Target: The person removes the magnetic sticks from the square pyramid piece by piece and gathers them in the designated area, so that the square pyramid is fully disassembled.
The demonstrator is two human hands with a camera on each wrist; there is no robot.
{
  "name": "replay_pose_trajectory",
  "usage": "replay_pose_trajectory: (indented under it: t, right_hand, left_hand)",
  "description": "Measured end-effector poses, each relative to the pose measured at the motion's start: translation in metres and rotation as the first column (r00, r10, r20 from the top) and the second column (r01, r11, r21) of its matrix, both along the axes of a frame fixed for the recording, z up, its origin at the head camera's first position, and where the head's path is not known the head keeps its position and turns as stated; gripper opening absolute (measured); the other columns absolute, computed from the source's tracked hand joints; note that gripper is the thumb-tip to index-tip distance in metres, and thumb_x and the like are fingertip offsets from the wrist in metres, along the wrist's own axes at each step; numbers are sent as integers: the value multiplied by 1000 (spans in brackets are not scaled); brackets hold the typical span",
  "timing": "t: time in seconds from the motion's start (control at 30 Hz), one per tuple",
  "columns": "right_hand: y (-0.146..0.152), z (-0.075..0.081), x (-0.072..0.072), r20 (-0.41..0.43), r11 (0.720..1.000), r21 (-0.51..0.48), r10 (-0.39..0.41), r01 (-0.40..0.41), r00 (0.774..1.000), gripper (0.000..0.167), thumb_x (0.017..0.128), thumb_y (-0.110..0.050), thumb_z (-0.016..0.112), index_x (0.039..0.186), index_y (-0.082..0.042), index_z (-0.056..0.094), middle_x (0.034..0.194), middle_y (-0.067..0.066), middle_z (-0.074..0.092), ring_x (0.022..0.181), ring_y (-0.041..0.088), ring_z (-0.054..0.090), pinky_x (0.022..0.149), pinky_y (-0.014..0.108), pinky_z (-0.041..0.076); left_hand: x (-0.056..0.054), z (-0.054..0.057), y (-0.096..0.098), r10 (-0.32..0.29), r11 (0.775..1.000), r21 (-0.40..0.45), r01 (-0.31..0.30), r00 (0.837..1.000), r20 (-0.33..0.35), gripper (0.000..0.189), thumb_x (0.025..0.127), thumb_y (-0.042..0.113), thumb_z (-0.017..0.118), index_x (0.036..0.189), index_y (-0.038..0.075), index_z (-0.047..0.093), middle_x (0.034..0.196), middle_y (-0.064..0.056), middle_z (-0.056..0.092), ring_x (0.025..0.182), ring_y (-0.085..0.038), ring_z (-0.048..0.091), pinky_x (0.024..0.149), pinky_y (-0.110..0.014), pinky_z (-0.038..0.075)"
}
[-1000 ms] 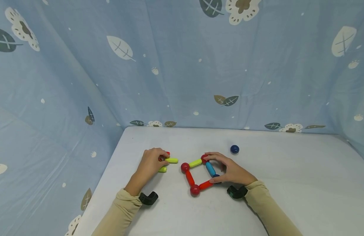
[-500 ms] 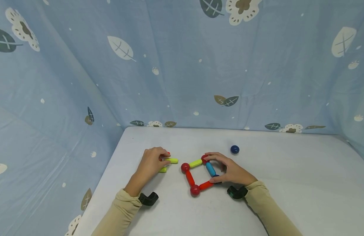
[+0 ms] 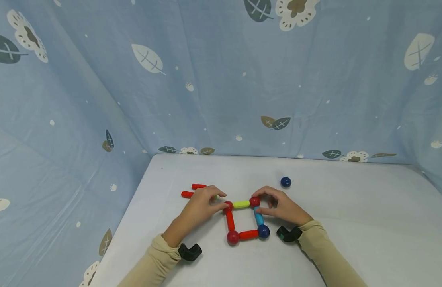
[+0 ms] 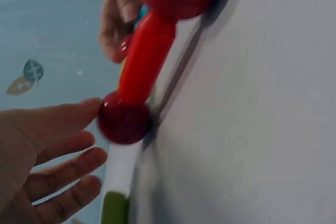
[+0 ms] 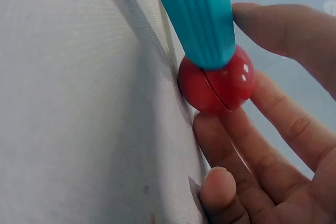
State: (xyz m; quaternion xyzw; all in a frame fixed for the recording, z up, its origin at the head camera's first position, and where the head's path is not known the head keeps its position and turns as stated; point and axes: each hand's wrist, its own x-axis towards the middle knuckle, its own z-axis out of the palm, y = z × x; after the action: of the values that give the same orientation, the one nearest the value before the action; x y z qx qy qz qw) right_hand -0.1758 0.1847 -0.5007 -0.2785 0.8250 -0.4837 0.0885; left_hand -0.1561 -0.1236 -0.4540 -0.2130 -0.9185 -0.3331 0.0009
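A four-sided frame of sticks and balls lies on the white table, with a red stick (image 3: 230, 221) on its left, another red stick (image 3: 249, 234) in front, a yellow-green stick (image 3: 241, 204) at the back and a blue stick (image 3: 259, 216) on its right. My left hand (image 3: 203, 205) touches the back-left red ball (image 4: 124, 119) with its thumb, the other fingers spread apart from it. My right hand (image 3: 282, 207) holds the back-right red ball (image 5: 216, 81), fingers behind it and thumb against the blue stick. The front corners are a red ball (image 3: 233, 238) and a dark blue ball (image 3: 263, 231).
A loose dark blue ball (image 3: 286, 182) lies behind my right hand. Red sticks (image 3: 198, 186) lie beyond my left hand, and a green stick (image 4: 114, 208) is partly hidden by it. A blue patterned cloth (image 3: 221, 79) hangs behind the table.
My left hand has moved right from the loose sticks to the frame's back-left ball. The frame has turned and become squarer. My right hand now leaves the dark blue corner ball uncovered.
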Motion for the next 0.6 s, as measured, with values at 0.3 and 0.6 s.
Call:
replay_pose_trajectory:
  t: [0.3, 0.6]
  right_hand:
    - [0, 2, -1, 25, 1000, -3, 15, -15, 1000, 32, 88, -24, 83, 118, -24, 71, 116, -3, 72, 94, 18, 59, 71, 23, 51]
    - [0, 4, 0, 30, 999, -7, 48, -48, 998, 27, 87, -24, 84, 112, -19, 75, 103, -4, 73, 86, 18, 58, 70, 23, 47]
  left_hand:
    - [9, -13, 28, -101, 990, -94, 104, 994, 30, 37, 90, 36, 82, 122, 19, 76, 113, 6, 75, 100, -10, 59, 82, -23, 51]
    - [10, -18, 40, -133, 987, -89, 134, 991, 23, 28, 92, 29, 80, 118, 19, 77, 106, 6, 75, 91, -6, 54, 77, -17, 49]
